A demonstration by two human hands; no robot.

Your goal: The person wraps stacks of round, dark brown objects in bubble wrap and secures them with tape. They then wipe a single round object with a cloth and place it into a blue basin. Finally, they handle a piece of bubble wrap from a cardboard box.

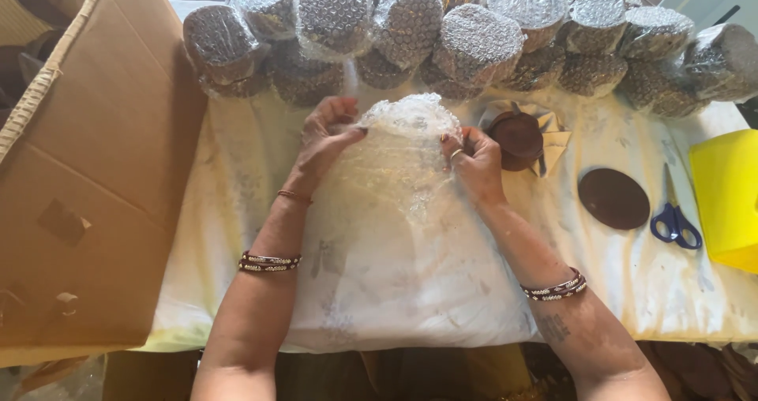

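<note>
Cloth-covered table (237,211): left hand (324,140) and right hand (474,160), fingers closed, pinch bubble wrap (399,144) taut from either side around a hidden object.

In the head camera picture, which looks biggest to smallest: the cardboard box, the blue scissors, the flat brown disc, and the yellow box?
1. Cardboard box, by far the largest, though it sits nearer the camera.
2. Yellow box, partly cut off by the picture edge.
3. Flat brown disc.
4. Blue scissors, about as long as the disc but much thinner.
</note>
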